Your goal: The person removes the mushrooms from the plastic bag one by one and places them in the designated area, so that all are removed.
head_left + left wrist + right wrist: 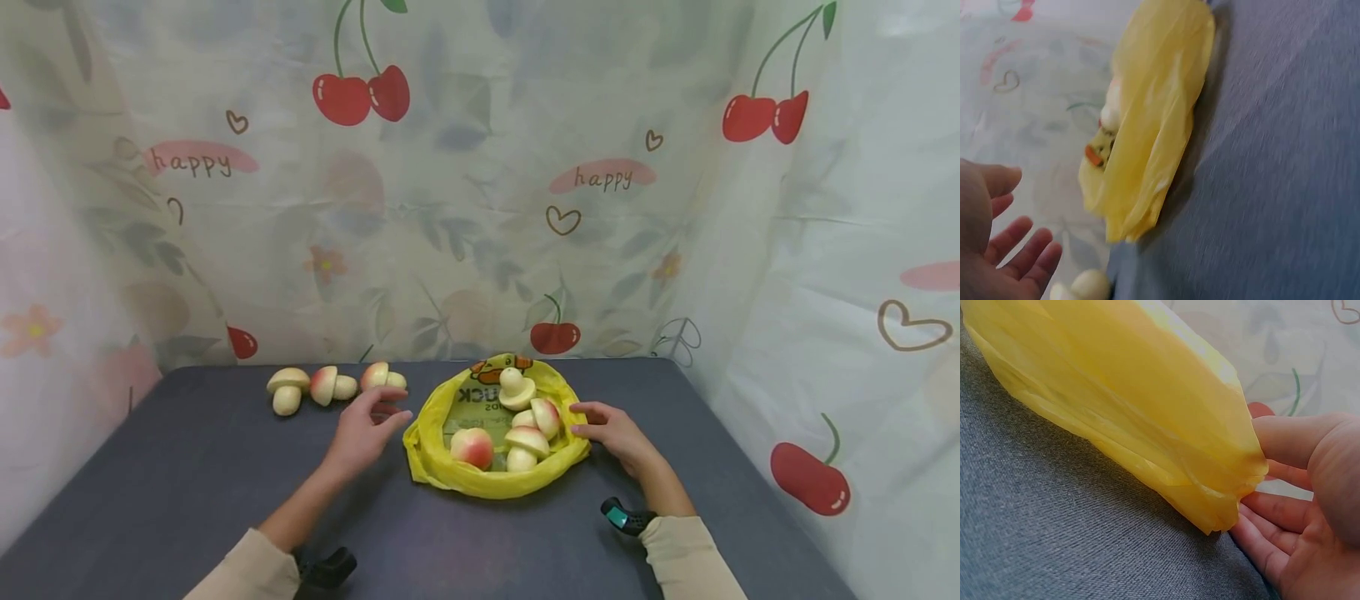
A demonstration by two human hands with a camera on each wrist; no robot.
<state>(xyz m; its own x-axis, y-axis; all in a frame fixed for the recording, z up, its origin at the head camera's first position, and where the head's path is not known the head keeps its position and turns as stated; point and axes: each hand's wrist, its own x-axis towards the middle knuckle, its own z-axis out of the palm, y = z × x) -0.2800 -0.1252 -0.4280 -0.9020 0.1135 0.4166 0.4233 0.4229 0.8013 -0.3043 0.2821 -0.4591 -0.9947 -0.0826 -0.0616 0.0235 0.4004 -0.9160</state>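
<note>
A cherry-printed curtain (480,192) walls the back and both sides of a dark grey tabletop (187,492), closing in right at its far edge. The tabletop has broad bare cloth along its near edge and its left part, and a narrower bare strip to the right of the bag.

A yellow plastic bag (491,482) lies open near the far edge, a little right of centre, its rim rolled down into a ring (black lettering shows on its inner wall). Inside lie several toy mushrooms (527,442), cream stems with pink-tinged caps. Three more loose mushrooms (324,386) sit in a row on the tabletop at the far edge, left of the bag.

The left hand (365,429) is between the bag and that row, just in front of the nearest loose mushroom, fingers spread and relaxed, holding nothing. The right hand (611,429) rests at the bag's right rim, fingers straight and loosely together, fingertips against the plastic; the right wrist view shows the rim's folded edge (1222,506) touching them, not pinched.
</note>
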